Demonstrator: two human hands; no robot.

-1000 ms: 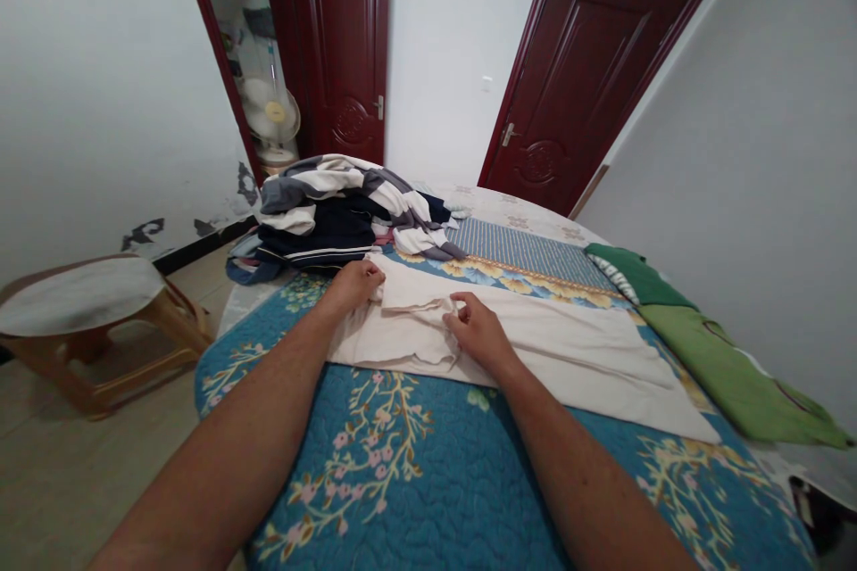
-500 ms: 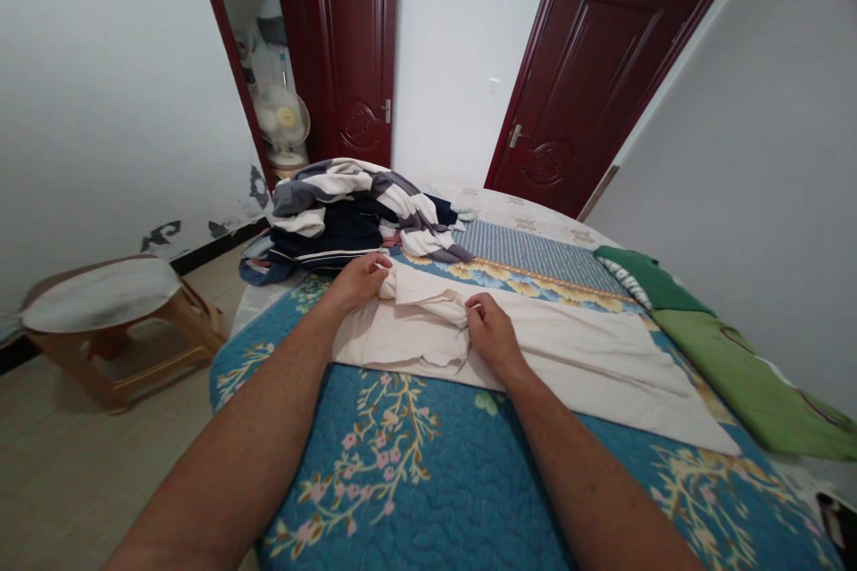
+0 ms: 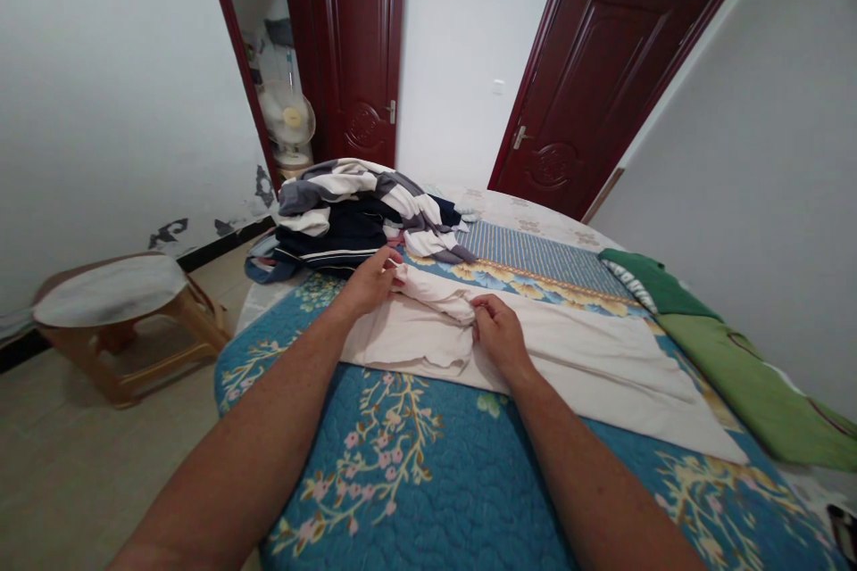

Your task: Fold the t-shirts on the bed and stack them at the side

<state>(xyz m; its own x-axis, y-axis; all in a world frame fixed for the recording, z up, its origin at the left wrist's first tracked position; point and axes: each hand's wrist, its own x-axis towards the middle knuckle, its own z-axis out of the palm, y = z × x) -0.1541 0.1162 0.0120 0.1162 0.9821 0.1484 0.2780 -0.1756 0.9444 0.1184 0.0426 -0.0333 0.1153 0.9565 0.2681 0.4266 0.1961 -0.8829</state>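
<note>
A pair of cream trousers (image 3: 589, 357) lies lengthwise across the blue floral quilt (image 3: 402, 482), its long part stretching to the right. At the left end, a flap of the cloth is bunched and raised between my hands. My left hand (image 3: 373, 281) pinches the flap's far left corner between thumb and fingers. Closed on the flap's other end, near the middle of the garment, is my right hand (image 3: 499, 332). The cloth under the flap lies mostly flat, with a loose edge toward me.
Behind my left hand is a heap of clothes (image 3: 361, 205), striped and navy. Folded green garments (image 3: 750, 375) lie along the right edge. A striped cloth (image 3: 542, 254) covers the table's far part. A stool (image 3: 127, 312) stands on the floor at left.
The raised flap is now narrower and more rolled together, its near edge drawn back away from me. Both hands keep their hold. The whole view has shifted slightly.
</note>
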